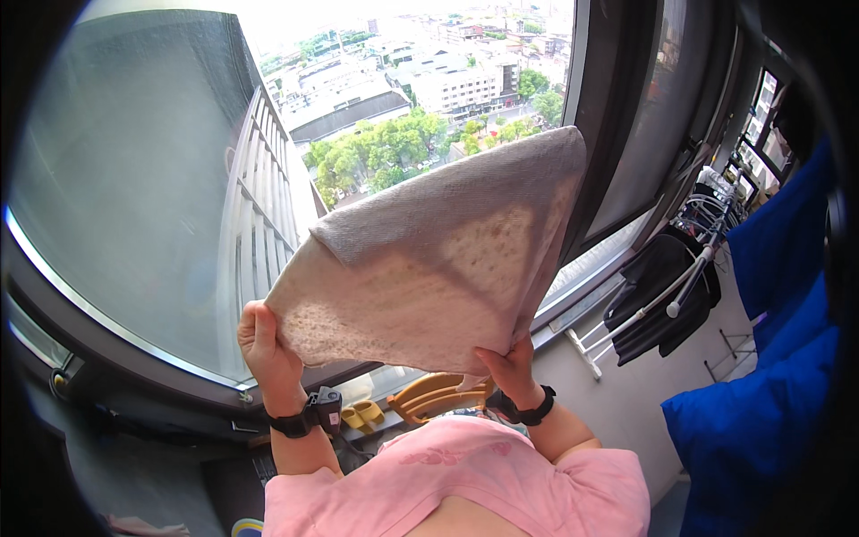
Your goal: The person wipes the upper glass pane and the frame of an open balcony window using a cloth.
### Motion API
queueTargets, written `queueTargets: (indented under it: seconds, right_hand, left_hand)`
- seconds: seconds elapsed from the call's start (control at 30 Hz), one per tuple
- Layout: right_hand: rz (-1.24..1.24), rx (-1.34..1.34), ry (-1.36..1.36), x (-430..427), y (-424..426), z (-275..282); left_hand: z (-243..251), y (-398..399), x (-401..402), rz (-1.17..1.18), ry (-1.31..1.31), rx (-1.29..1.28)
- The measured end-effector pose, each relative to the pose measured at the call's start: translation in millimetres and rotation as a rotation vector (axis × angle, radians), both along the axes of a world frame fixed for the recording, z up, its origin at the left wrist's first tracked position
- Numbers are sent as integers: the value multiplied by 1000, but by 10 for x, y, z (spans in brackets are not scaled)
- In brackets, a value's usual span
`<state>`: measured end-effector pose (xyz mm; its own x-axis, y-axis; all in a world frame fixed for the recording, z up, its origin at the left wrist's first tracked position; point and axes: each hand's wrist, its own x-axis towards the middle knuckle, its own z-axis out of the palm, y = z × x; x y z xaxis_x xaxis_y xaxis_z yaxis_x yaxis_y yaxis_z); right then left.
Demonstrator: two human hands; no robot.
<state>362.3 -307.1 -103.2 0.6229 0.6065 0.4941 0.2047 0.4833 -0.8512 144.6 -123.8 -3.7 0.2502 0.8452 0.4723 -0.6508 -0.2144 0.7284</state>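
Note:
A greyish-beige cloth (402, 295), perhaps a towel, is stretched between my two hands in front of a window. Small darker spots and patches of sunlight mark its surface, and its far part is folded over or flared outward. My left hand (268, 349) grips the near left corner with the fingers closed. Near the lower right edge my right hand (510, 366) pinches the cloth, thumb on top, and a small end hangs below it. Each wrist wears a black strap, the left one with a small device on it.
A wooden chair (439, 396) and yellow slippers (362, 416) are below the window. On the right, a white drying rack (644, 312) holds a dark garment (671, 288) and several hangers. Blue fabric (758, 403) hangs nearer. A frosted glass panel (134, 168) stands left.

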Motion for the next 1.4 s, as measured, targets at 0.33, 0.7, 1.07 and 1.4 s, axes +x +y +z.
queueTargets:
  seconds: [0.33, 0.7, 1.07, 1.4]
  right_hand:
    - [159, 59, 117, -54, 75, 79]
    - [671, 81, 83, -439, 358, 330]
    - [487, 50, 10, -478, 499, 471]
    - [57, -95, -554, -446, 526, 600]
  left_hand:
    - [-126, -47, 243, 364, 3, 100]
    - [-434, -257, 938, -116, 86, 115]
    - [-234, -367, 663, -503, -133, -173]
    - [-101, -601, 578, -276, 239, -234]
